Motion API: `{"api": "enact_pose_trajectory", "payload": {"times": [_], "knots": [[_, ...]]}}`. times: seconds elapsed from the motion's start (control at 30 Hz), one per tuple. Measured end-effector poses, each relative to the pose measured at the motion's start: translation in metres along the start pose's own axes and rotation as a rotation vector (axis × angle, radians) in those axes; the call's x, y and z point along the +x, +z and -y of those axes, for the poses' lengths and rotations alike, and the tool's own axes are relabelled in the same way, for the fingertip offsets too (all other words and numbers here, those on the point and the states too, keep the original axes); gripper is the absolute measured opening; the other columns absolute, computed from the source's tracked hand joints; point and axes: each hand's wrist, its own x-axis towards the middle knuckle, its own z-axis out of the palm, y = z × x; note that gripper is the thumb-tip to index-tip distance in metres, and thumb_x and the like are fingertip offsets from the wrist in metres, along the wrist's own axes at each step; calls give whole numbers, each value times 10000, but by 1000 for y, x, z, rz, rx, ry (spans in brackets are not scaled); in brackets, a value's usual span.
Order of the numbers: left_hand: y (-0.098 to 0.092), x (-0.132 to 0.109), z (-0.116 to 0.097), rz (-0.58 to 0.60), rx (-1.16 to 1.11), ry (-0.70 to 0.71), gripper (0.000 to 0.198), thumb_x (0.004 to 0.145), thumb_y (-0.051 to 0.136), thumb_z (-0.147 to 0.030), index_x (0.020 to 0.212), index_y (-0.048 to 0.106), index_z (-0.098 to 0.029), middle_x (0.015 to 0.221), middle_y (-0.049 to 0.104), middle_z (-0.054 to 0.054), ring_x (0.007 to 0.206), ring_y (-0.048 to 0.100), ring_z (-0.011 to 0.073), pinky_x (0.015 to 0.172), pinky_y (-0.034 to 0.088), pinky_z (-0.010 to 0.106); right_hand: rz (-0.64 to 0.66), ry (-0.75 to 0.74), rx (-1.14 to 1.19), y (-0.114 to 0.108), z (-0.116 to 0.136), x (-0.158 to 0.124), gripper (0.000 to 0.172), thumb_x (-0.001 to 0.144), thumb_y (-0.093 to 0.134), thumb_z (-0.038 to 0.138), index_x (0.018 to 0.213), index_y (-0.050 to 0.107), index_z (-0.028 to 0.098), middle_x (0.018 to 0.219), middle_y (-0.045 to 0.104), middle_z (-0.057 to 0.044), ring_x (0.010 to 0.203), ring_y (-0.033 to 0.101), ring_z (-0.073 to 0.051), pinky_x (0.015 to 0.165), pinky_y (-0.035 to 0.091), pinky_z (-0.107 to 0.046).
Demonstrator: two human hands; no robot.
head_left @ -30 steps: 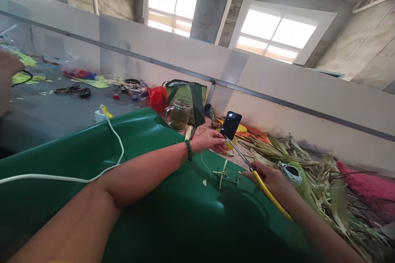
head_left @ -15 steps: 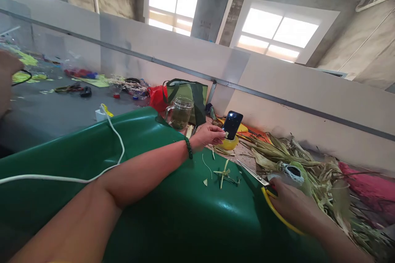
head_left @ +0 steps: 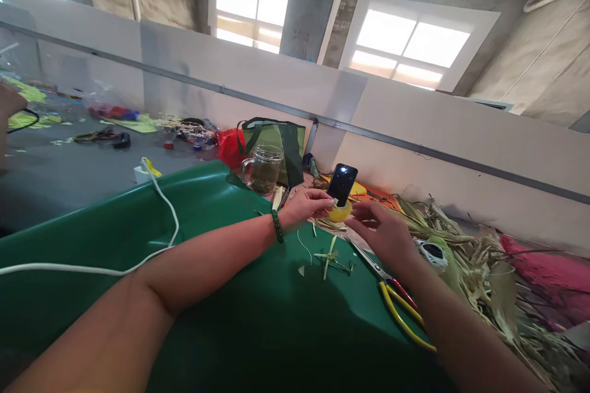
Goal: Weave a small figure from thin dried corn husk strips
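Note:
My left hand [head_left: 304, 209], with a dark green bead bracelet at the wrist, pinches a small pale piece of corn husk [head_left: 335, 202]. Just behind the fingertips a dark phone [head_left: 343, 183] leans upright in a round yellow holder [head_left: 340, 214]. My right hand [head_left: 380, 230] reaches beside that holder, its fingers apart and empty; I cannot tell if they touch it. Below it, scissors [head_left: 378, 271] with yellow handles lie on the green mat [head_left: 276, 313], a red handle showing beside them. A small cross of husk strips [head_left: 329, 258] and a little triangular scrap [head_left: 301, 271] lie between the arms.
Dry corn husks [head_left: 479, 264] are heaped on the right, with a roll of white cord [head_left: 432, 252] and a pink bag [head_left: 548, 276]. A glass mug [head_left: 266, 169] stands before a green bag [head_left: 290, 141]. A white cable [head_left: 173, 215] crosses the mat's left side.
My right hand has let go of the scissors, leaving them on the mat, and moved up and left toward the yellow holder. My left hand keeps its pinch, barely moved.

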Motion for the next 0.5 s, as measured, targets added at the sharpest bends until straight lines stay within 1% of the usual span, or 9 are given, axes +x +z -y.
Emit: {"api": "enact_pose_trajectory", "payload": {"times": [0.07, 0.17, 0.27, 0.37, 0.5], "knots": [[1, -1, 0, 2, 23, 11, 201, 607, 814, -202, 627, 635, -114, 541, 614, -26, 486, 548, 47, 556, 466, 183, -55, -48, 69, 16, 4, 10, 328, 732, 646, 504, 821, 607, 190, 753, 688, -64, 661, 653, -202, 654, 540, -357], [2, -2, 1, 1, 36, 21, 185, 617, 802, -197, 626, 638, -111, 526, 605, -28, 469, 538, 48, 535, 457, 181, -115, -126, 66, 30, 4, 12, 296, 812, 577, 486, 770, 603, 194, 697, 669, -44, 608, 621, -175, 598, 506, -313], [4, -3, 2, -5, 14, 16, 170, 630, 789, -180, 628, 637, -105, 515, 597, -29, 466, 538, 48, 525, 449, 175, -164, -251, -13, 33, 2, 7, 263, 874, 520, 423, 790, 628, 198, 754, 689, -51, 671, 636, -175, 644, 500, -299], [6, -5, 3, 6, -31, -32, 174, 641, 784, -173, 629, 627, -100, 512, 593, -24, 470, 548, 53, 522, 449, 176, -183, -363, -131, 32, -3, 5, 264, 919, 461, 366, 809, 638, 204, 801, 698, -67, 736, 642, -187, 693, 492, -306], [8, -7, 3, 50, -110, -101, 219, 625, 808, -189, 657, 607, -108, 554, 616, -20, 503, 588, 64, 550, 474, 184, -163, -417, -228, 32, -9, 6, 292, 948, 406, 354, 819, 624, 209, 823, 688, -87, 772, 632, -198, 726, 478, -314]]}}
